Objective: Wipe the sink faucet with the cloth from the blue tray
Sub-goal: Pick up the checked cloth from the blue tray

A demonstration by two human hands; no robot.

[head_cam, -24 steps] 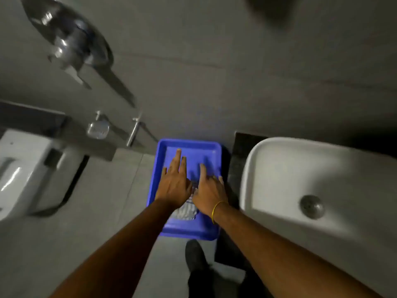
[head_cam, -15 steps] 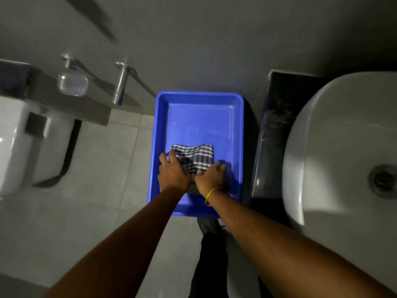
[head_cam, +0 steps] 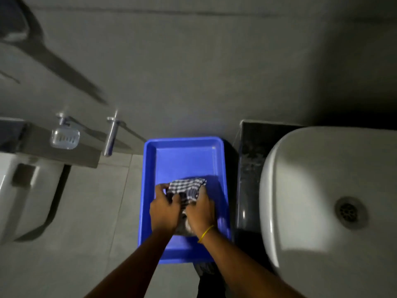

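Observation:
A blue tray (head_cam: pixel 184 160) sits on the floor against the wall, left of the sink. In it lies a checked dark-and-white cloth (head_cam: pixel 186 187), bunched up. My left hand (head_cam: pixel 164 208) grips the cloth's left side. My right hand (head_cam: pixel 200 209), with a yellow band at the wrist, grips its right side. Both hands are inside the tray, close together. The white sink basin (head_cam: pixel 311 190) with its drain (head_cam: pixel 349 211) is at the right. The sink faucet is out of view.
A dark stone counter (head_cam: pixel 249 168) stands between tray and sink. A white toilet (head_cam: pixel 12 190) is at the left. On the wall hang a clear soap dish (head_cam: pixel 64 137) and a metal tap (head_cam: pixel 111 136). Grey floor tiles (head_cam: pixel 86 211) lie left of the tray.
My hands went from lying flat in the tray to closing on the cloth and bunching it up. The camera has tilted, so the view shifted.

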